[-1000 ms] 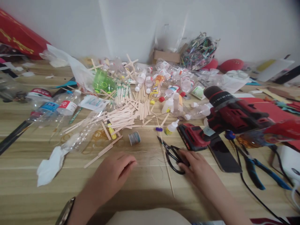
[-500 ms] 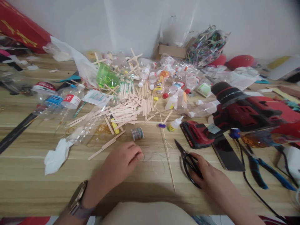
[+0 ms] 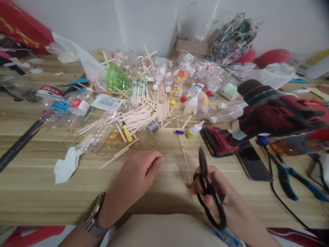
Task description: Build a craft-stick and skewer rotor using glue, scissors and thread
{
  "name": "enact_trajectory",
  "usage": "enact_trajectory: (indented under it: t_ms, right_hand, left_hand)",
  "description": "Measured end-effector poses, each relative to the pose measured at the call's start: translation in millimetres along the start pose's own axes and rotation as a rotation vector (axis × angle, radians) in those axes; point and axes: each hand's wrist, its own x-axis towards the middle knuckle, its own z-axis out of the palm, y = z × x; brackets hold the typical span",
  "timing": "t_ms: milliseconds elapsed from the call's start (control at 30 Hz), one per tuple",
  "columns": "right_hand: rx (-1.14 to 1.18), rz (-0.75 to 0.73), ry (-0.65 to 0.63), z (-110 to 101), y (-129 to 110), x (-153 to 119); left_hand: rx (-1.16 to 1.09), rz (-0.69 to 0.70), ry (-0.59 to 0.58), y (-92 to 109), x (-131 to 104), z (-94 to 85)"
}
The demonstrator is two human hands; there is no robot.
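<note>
My right hand (image 3: 226, 192) holds black-handled scissors (image 3: 203, 163) off the table, fingers through the handle loops and the blades together, pointing up and away. My left hand (image 3: 138, 175) is closed in a pinch on a thin thread (image 3: 170, 175), whose loose curve runs right toward a slim wooden stick (image 3: 185, 158). The stick lies on the table between my hands, its near end partly behind my right hand. A purple bottle cap (image 3: 179, 132) sits on the stick near its far end. Beyond my left hand lies a spool of thread (image 3: 153, 127).
A red and black power drill (image 3: 282, 116) stands at the right, beside a phone (image 3: 253, 161) and blue-handled pliers (image 3: 288, 178). A small glue bottle (image 3: 194, 130) stands near the cap. Flat wooden sticks (image 3: 138, 118) and plastic bottles (image 3: 79, 103) cover the table's far part.
My right hand has lifted the scissors from the table and turned them upward, moving nearer the stick. The spool has shifted away from me, toward the wooden sticks. The view has tilted slightly.
</note>
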Motion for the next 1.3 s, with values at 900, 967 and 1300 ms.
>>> enact_trajectory:
  t_ms: [900, 967, 1300]
  right_hand:
    - [-0.72, 0.064, 0.424, -22.7, 3.2, 44.7]
    - [-0.254, 0.09, 0.199, 0.7, -4.1, 35.3]
    - [0.251, 0.209, 0.078, 31.4, -2.8, 30.6]
  left_hand:
    - [-0.042, 0.001, -0.011, 1.4, -21.3, -12.4]
    - [-0.065, 0.021, -0.05, 2.6, -20.6, -5.9]
    - [-0.151, -0.106, -0.197, 1.0, -25.3, 5.6]
